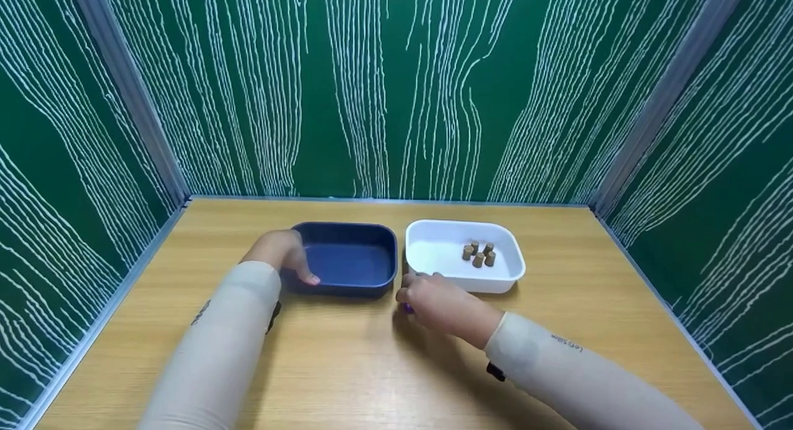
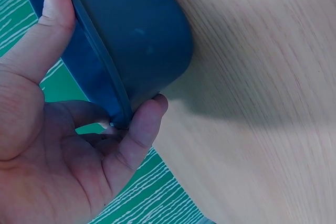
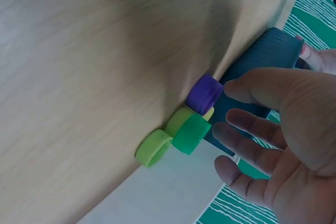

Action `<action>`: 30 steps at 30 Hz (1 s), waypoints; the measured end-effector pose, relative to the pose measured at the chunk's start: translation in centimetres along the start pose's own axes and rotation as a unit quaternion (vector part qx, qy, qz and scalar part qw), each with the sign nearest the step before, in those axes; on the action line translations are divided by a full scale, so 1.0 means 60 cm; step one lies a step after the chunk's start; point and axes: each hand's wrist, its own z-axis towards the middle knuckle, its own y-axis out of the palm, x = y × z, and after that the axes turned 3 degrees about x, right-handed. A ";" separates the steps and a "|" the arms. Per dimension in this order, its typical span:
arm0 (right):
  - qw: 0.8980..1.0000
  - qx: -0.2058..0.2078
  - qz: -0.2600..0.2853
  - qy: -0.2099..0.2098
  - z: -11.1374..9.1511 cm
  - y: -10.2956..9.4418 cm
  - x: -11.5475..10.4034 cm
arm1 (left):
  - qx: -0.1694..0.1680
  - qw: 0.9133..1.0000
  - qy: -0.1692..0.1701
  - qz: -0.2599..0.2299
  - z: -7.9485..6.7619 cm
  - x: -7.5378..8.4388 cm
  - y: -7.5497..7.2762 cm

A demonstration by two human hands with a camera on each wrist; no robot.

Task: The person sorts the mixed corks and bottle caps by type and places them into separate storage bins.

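Right hand (image 1: 443,303) beside coloured caps (image 3: 191,135), these mostly hidden from head view.

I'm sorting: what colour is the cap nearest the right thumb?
The cap is purple, clearest in the right wrist view.

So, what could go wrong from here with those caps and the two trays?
1. The purple cap and green cap lie close together near the right grip, so reaching for one might knock the other away.
2. That grip largely covers the caps in the head view, so a miss might be hard to spot there.
3. The left grip holds the blue tray; an accidental push could bump the neighbouring white tray and jostle its brown cylinders.
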 end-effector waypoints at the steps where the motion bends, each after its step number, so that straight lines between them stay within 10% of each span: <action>1: 1.000 -0.005 0.000 0.006 0.000 0.002 -0.001 | 0.000 1.000 0.000 0.001 0.000 0.000 0.000; 30: 0.998 -0.041 0.028 0.024 0.010 0.016 0.004 | -0.005 1.000 -0.010 -0.009 0.013 -0.002 0.002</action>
